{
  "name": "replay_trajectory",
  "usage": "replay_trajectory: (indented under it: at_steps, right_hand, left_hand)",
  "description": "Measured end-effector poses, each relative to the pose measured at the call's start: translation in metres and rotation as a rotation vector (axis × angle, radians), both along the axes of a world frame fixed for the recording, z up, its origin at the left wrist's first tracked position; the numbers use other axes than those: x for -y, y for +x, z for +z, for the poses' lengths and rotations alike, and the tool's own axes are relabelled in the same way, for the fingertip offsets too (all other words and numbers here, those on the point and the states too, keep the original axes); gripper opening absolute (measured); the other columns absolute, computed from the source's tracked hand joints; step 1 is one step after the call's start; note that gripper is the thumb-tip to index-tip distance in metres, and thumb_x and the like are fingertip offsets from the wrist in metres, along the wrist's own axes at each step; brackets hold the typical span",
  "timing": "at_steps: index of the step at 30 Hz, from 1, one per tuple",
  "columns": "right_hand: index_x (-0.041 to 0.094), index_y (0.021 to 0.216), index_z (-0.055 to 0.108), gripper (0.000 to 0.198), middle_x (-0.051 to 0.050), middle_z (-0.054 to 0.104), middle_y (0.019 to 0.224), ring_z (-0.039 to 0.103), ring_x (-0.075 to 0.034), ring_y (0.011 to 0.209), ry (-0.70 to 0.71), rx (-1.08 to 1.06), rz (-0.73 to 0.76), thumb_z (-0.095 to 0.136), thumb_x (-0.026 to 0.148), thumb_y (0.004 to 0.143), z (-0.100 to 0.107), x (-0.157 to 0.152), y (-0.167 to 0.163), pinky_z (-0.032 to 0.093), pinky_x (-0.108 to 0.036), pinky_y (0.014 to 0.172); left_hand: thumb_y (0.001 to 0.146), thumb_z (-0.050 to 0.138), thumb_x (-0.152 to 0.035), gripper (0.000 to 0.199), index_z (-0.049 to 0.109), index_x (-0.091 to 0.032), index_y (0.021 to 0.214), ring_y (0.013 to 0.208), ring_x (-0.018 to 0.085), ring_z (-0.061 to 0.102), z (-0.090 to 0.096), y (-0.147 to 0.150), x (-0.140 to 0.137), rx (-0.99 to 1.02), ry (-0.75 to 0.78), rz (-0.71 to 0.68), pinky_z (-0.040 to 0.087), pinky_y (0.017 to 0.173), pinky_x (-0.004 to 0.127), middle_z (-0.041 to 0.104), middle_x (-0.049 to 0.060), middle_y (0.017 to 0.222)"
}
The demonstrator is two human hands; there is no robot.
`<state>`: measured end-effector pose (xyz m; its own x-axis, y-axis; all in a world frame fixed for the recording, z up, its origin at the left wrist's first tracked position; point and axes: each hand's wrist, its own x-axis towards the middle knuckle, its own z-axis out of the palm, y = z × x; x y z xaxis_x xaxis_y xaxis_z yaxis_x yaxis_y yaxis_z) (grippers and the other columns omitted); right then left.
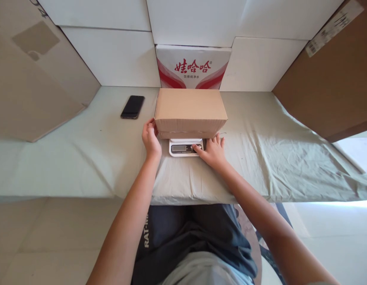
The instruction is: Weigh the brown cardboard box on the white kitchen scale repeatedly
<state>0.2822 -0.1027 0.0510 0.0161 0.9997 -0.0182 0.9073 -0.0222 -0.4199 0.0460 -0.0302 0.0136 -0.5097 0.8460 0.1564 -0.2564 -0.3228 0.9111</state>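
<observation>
A closed brown cardboard box (pixel 191 105) rests on a small white kitchen scale (pixel 185 153), covering most of its platform. The scale's front panel and grey display show; I cannot read any digits. My left hand (pixel 151 138) is at the box's near left corner, its fingers against the left side and not gripping around it; the fingertips are partly hidden. With its thumb on the button at the right of the scale's panel, my right hand (pixel 213 151) has its other fingers spread on the cloth, close to the box's lower right edge.
A black smartphone (pixel 132 107) lies on the pale green cloth (pixel 67 166) to the left. White boxes (pixel 112 55) and a red-and-white printed carton (pixel 193 67) line the back. Large brown cartons stand at the left (pixel 37 79) and right (pixel 326 87).
</observation>
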Motion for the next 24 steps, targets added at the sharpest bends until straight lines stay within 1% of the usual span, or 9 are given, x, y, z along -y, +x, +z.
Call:
replay_trajectory:
  at_steps: [6, 12, 15, 19, 22, 24]
  right_hand:
    - [0.011, 0.173, 0.052, 0.092, -0.027, 0.041, 0.190, 0.018, -0.054, 0.185, 0.004, -0.006, 0.003, 0.056, 0.072, 0.105, -0.0015, -0.0006, 0.0005, 0.012, -0.081, 0.149]
    - [0.013, 0.174, 0.050, 0.093, -0.026, 0.041, 0.189, 0.019, -0.054, 0.184, 0.016, -0.010, 0.004, 0.054, 0.074, 0.105, -0.0037, -0.0014, 0.0017, 0.013, -0.083, 0.148]
    - [0.011, 0.171, 0.054, 0.090, -0.027, 0.042, 0.189, 0.019, -0.053, 0.184, 0.004, -0.005, 0.002, 0.054, 0.073, 0.106, -0.0029, -0.0009, 0.0019, 0.013, -0.081, 0.149]
    - [0.010, 0.167, 0.057, 0.086, -0.028, 0.043, 0.188, 0.018, -0.052, 0.185, -0.010, -0.005, -0.006, 0.053, 0.071, 0.106, -0.0001, -0.0001, 0.0012, 0.013, -0.078, 0.150]
    - [0.007, 0.167, 0.056, 0.086, -0.028, 0.042, 0.188, 0.017, -0.051, 0.186, -0.020, -0.006, -0.008, 0.053, 0.068, 0.107, 0.0005, 0.0001, 0.0007, 0.012, -0.077, 0.151]
    - [0.005, 0.168, 0.055, 0.086, -0.029, 0.041, 0.188, 0.017, -0.052, 0.186, -0.019, -0.007, -0.010, 0.053, 0.066, 0.107, -0.0004, -0.0001, 0.0006, 0.011, -0.077, 0.151]
  left_hand:
    - [0.095, 0.073, -0.068, 0.055, 0.076, -0.019, 0.121, 0.119, 0.029, 0.084, -0.0002, 0.0004, -0.0006, 0.010, 0.007, 0.015, 0.068, 0.099, 0.034, 0.087, 0.015, 0.122]
    - [0.102, 0.070, -0.068, 0.053, 0.076, -0.020, 0.125, 0.126, 0.029, 0.083, -0.0008, -0.0005, -0.0009, -0.008, -0.019, 0.001, 0.067, 0.104, 0.035, 0.086, 0.015, 0.127]
    - [0.103, 0.069, -0.069, 0.054, 0.076, -0.020, 0.124, 0.126, 0.029, 0.082, -0.0006, -0.0007, -0.0007, -0.007, -0.024, 0.003, 0.067, 0.104, 0.034, 0.086, 0.015, 0.128]
    - [0.099, 0.071, -0.075, 0.061, 0.075, -0.019, 0.123, 0.125, 0.030, 0.082, -0.0009, -0.0009, -0.0010, -0.022, -0.011, 0.000, 0.067, 0.103, 0.035, 0.085, 0.016, 0.127]
    - [0.096, 0.072, -0.080, 0.067, 0.074, -0.019, 0.123, 0.124, 0.031, 0.082, -0.0015, -0.0006, -0.0013, -0.032, 0.003, 0.002, 0.067, 0.103, 0.036, 0.084, 0.017, 0.126]
    - [0.095, 0.073, -0.080, 0.067, 0.074, -0.018, 0.122, 0.123, 0.031, 0.082, -0.0019, -0.0002, -0.0014, -0.025, 0.009, 0.009, 0.067, 0.102, 0.036, 0.084, 0.018, 0.125]
